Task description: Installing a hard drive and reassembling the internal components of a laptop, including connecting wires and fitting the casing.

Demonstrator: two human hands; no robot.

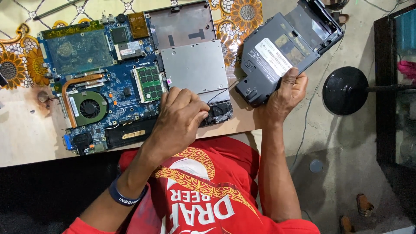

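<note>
We see an opened laptop base (130,78) lying flat on the table (26,138), its blue motherboard (112,82) exposed. A round cooling fan (89,108) with a copper heat pipe (76,84) sits at the board's lower left, a green memory module (149,83) near the middle, and a silver drive (195,67) on the right side. The left hand (180,117) rests palm down on the base's near right corner, fingers curled, tips pressing by a small black speaker part (219,110) and a thin wire (219,92); we cannot tell if it pinches anything. The right hand (286,93) is closed round the lower edge of a dark grey casing panel (286,50) with a white label, held tilted past the table's right edge, above the floor (338,143).

The base reaches close to the table's near edge, touching the flowered cloth (242,17) at the back. Bare table shows to the left of the base. To the right, a black round stand base (345,90) sits on the floor just beside the held panel, and a dark cabinet (390,86) bounds the far right.
</note>
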